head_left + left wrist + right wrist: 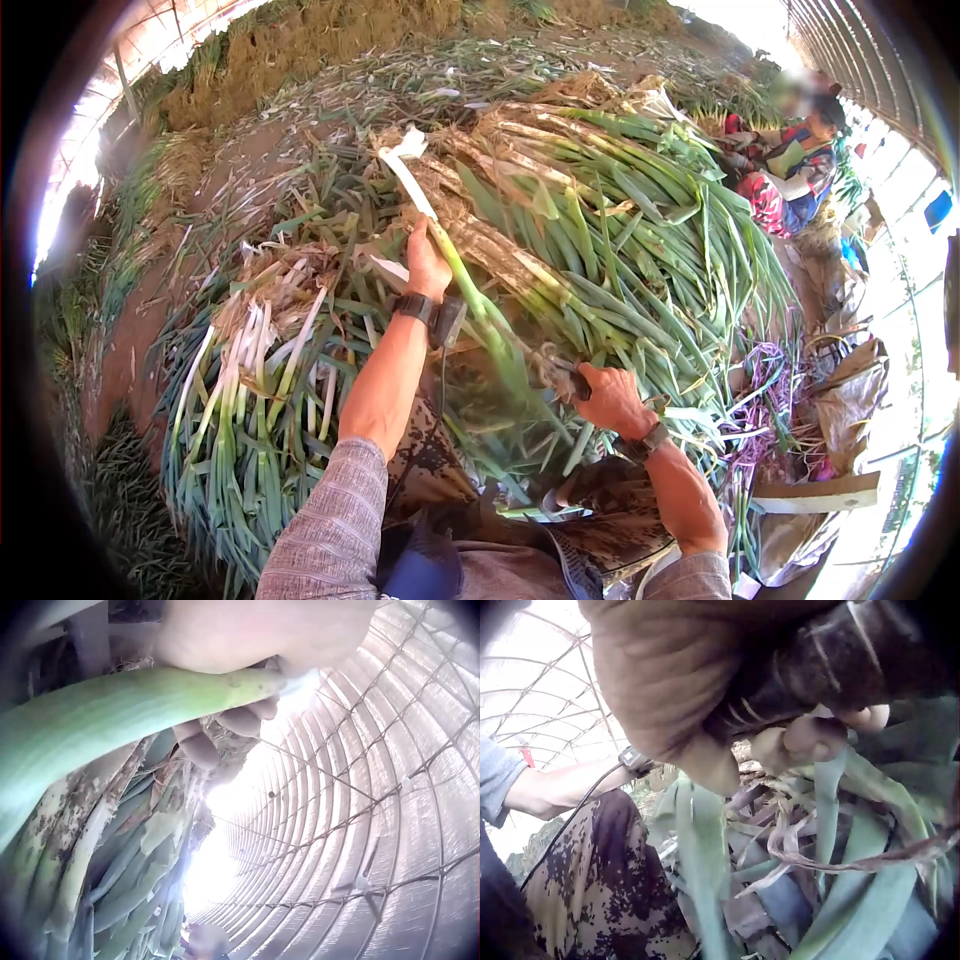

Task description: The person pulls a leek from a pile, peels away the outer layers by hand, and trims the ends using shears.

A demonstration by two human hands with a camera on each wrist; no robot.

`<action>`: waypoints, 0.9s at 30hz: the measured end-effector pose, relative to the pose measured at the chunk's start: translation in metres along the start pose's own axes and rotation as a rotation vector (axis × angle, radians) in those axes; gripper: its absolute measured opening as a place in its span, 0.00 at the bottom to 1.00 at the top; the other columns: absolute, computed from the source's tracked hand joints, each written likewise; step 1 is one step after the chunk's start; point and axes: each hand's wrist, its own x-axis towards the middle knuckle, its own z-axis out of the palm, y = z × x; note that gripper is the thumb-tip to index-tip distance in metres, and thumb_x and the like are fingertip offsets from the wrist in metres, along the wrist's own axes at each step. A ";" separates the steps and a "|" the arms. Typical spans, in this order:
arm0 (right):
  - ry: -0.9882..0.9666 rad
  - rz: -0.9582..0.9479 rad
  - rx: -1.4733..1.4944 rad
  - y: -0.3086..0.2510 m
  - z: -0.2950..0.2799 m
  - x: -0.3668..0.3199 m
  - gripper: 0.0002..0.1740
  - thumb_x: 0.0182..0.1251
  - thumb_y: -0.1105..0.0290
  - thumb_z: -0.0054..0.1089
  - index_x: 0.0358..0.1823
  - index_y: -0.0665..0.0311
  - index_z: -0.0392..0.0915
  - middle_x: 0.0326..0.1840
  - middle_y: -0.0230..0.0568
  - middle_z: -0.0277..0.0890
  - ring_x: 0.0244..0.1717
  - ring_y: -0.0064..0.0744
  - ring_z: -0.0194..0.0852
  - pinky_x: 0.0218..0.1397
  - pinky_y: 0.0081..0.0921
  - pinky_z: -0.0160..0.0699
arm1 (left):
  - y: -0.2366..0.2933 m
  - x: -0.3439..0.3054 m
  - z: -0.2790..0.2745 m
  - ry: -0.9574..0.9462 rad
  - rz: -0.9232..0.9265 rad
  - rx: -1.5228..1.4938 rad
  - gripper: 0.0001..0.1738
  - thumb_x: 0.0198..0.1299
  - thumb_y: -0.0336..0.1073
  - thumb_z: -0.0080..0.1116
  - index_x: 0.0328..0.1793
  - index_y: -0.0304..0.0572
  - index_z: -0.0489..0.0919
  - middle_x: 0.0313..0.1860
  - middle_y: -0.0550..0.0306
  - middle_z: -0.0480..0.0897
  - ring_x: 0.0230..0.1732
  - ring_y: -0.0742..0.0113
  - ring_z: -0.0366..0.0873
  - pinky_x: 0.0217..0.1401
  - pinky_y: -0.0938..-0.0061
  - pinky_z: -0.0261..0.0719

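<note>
My left hand (428, 268) grips a long leek (462, 275) around its stalk. Its peeled white root end points away from me, and its green leaves trail down toward my lap. In the left wrist view the pale green stalk (112, 712) runs under my palm, with fingertips showing below it. My right hand (612, 402) grips a dark, cylindrical handle (832, 664) with light bands around it, close beside the leek's leaves. What is at the handle's far end I cannot tell. Withered leaf strips (552, 368) hang just left of that hand.
A large heap of soil-stained leeks (610, 240) lies ahead and to the right. Cleaner leeks with white stalks (250, 350) lie at the left. Leaf scraps (350, 120) cover the ground. Another person (800, 170) sits at the far right, near purple twine (765, 400).
</note>
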 end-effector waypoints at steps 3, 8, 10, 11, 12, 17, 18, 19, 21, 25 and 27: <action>-0.017 -0.017 0.019 0.002 0.005 -0.007 0.21 0.56 0.57 0.68 0.48 0.61 0.81 0.31 0.53 0.82 0.38 0.59 0.80 0.43 0.51 0.75 | -0.002 0.006 -0.005 0.068 0.019 0.000 0.18 0.69 0.54 0.57 0.47 0.47 0.73 0.42 0.58 0.77 0.46 0.58 0.77 0.54 0.42 0.80; -0.001 0.038 -0.065 0.008 0.008 -0.004 0.19 0.61 0.59 0.61 0.49 0.61 0.81 0.35 0.57 0.83 0.40 0.60 0.81 0.47 0.53 0.76 | -0.009 0.007 -0.004 0.175 0.026 -0.036 0.19 0.68 0.51 0.61 0.49 0.47 0.72 0.43 0.57 0.75 0.48 0.60 0.77 0.55 0.41 0.81; -0.053 0.040 -0.025 0.003 0.000 -0.003 0.21 0.60 0.59 0.62 0.52 0.61 0.81 0.36 0.57 0.83 0.42 0.59 0.81 0.49 0.52 0.76 | -0.007 0.003 0.001 0.169 0.018 -0.047 0.18 0.67 0.50 0.62 0.50 0.47 0.72 0.43 0.57 0.75 0.48 0.60 0.77 0.56 0.40 0.81; -0.054 0.040 -0.023 0.006 0.003 -0.003 0.21 0.60 0.59 0.62 0.52 0.61 0.81 0.36 0.57 0.83 0.42 0.59 0.81 0.49 0.52 0.76 | -0.007 0.002 0.003 0.152 0.023 -0.031 0.18 0.67 0.50 0.62 0.50 0.48 0.72 0.43 0.57 0.75 0.49 0.60 0.77 0.55 0.40 0.81; -0.020 0.015 -0.025 0.010 0.006 -0.003 0.21 0.60 0.58 0.62 0.52 0.60 0.81 0.35 0.57 0.83 0.41 0.59 0.81 0.48 0.52 0.77 | -0.007 0.002 0.004 0.134 0.027 -0.014 0.19 0.67 0.51 0.62 0.50 0.48 0.72 0.44 0.57 0.75 0.49 0.60 0.77 0.55 0.40 0.81; -0.009 -0.024 0.011 0.015 0.005 -0.004 0.21 0.60 0.57 0.64 0.52 0.58 0.82 0.34 0.57 0.82 0.39 0.58 0.81 0.46 0.51 0.78 | -0.006 -0.003 0.011 0.030 0.002 0.002 0.19 0.67 0.53 0.62 0.50 0.49 0.73 0.45 0.58 0.77 0.50 0.59 0.78 0.54 0.41 0.81; -0.005 -0.025 0.020 0.011 0.002 -0.005 0.20 0.61 0.56 0.63 0.51 0.58 0.82 0.33 0.57 0.82 0.38 0.58 0.81 0.45 0.51 0.78 | -0.008 -0.002 0.009 0.013 -0.005 0.000 0.19 0.66 0.53 0.63 0.50 0.49 0.74 0.45 0.58 0.78 0.50 0.59 0.78 0.53 0.42 0.81; -0.001 -0.025 0.029 0.008 0.000 -0.005 0.20 0.61 0.55 0.63 0.51 0.58 0.82 0.33 0.56 0.82 0.38 0.59 0.81 0.45 0.51 0.78 | -0.010 0.003 0.003 0.012 -0.007 0.000 0.19 0.66 0.53 0.63 0.50 0.49 0.74 0.45 0.58 0.78 0.50 0.59 0.78 0.53 0.42 0.81; -0.010 -0.009 0.038 0.006 -0.001 -0.004 0.20 0.62 0.55 0.62 0.50 0.58 0.82 0.33 0.56 0.83 0.37 0.59 0.82 0.45 0.51 0.78 | -0.011 0.009 -0.002 -0.037 -0.047 0.005 0.19 0.65 0.53 0.64 0.47 0.49 0.75 0.43 0.60 0.80 0.50 0.59 0.78 0.54 0.43 0.81; -0.016 -0.003 0.035 0.006 -0.001 -0.002 0.18 0.64 0.54 0.61 0.47 0.58 0.82 0.32 0.56 0.83 0.37 0.59 0.82 0.44 0.52 0.78 | -0.017 0.007 -0.001 -0.033 -0.080 -0.009 0.19 0.64 0.54 0.65 0.46 0.50 0.76 0.41 0.61 0.81 0.49 0.59 0.79 0.54 0.44 0.80; -0.016 0.002 0.043 0.006 0.001 -0.001 0.18 0.64 0.54 0.60 0.46 0.59 0.82 0.32 0.56 0.83 0.37 0.59 0.82 0.43 0.52 0.78 | -0.018 0.007 0.000 -0.034 -0.054 0.007 0.19 0.63 0.54 0.66 0.46 0.50 0.76 0.42 0.61 0.81 0.48 0.59 0.79 0.54 0.44 0.80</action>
